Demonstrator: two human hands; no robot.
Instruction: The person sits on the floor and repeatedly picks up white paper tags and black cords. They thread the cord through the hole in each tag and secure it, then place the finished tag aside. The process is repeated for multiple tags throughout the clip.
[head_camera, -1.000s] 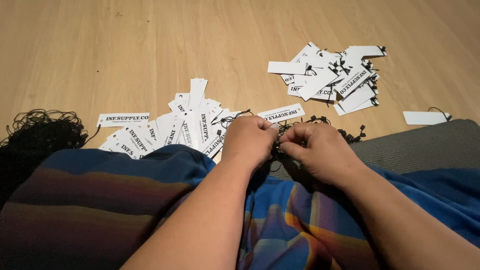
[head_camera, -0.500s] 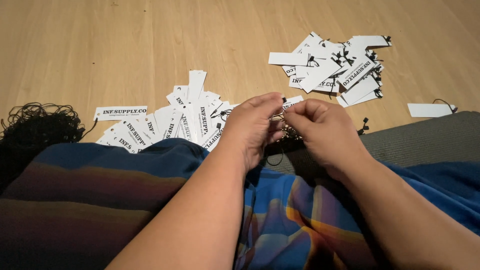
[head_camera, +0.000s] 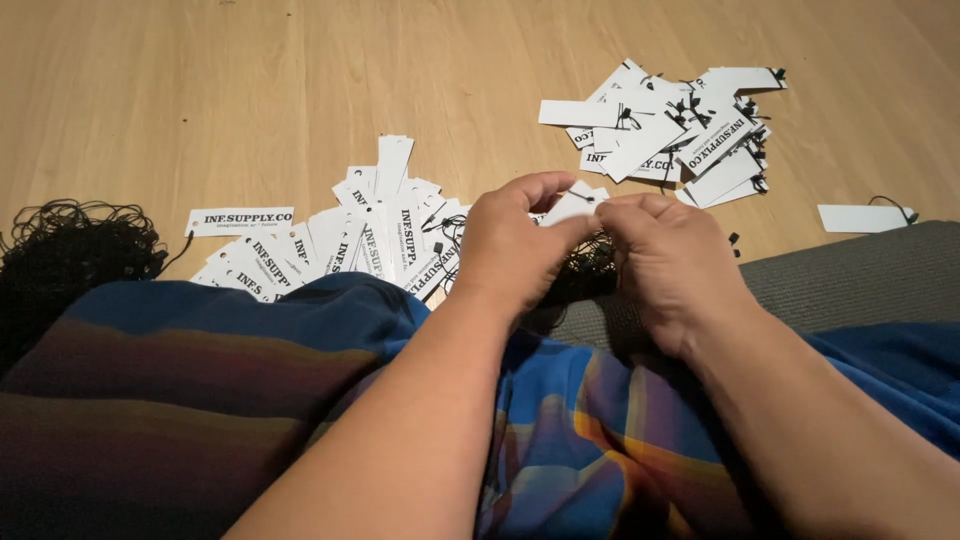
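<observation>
While both hands are held close together above the lap, 1 white paper tag (head_camera: 572, 208) is pinched between them, just in front of the knuckles. The left hand (head_camera: 515, 245) is closed, with thumb and fingers curled onto the near-left end of the tag. The right hand (head_camera: 668, 262) is also closed, its fingertips (head_camera: 612, 212) pressed against the tag's right edge. The tag lies directly between the 2 hands, so neither is clearly nearer, and its long axis appears to run up and to the right, away from the body. Only a small corner of it is seen; the rest is hidden behind the fingers. It is a small rectangular card, white and stiff-looking, and a thin black string (head_camera: 590, 262) is seen tangled just beneath the hands, though whether it is already threaded through the tag cannot be told.

A loose pile of similar printed tags (head_camera: 340, 240) is spread on the wooden floor (head_camera: 250, 90) just left of the left hand. A 2nd pile of tags with black loops (head_camera: 670, 125) is set well apart, beyond the right hand. 1 single tag (head_camera: 858, 218) is lying alone at the far right, by the edge of a grey mat (head_camera: 850, 280). A bundle of black strings (head_camera: 75, 250) is heaped at the far left. A blue striped cloth (head_camera: 250, 380) is draped over the lap beneath both forearms.
</observation>
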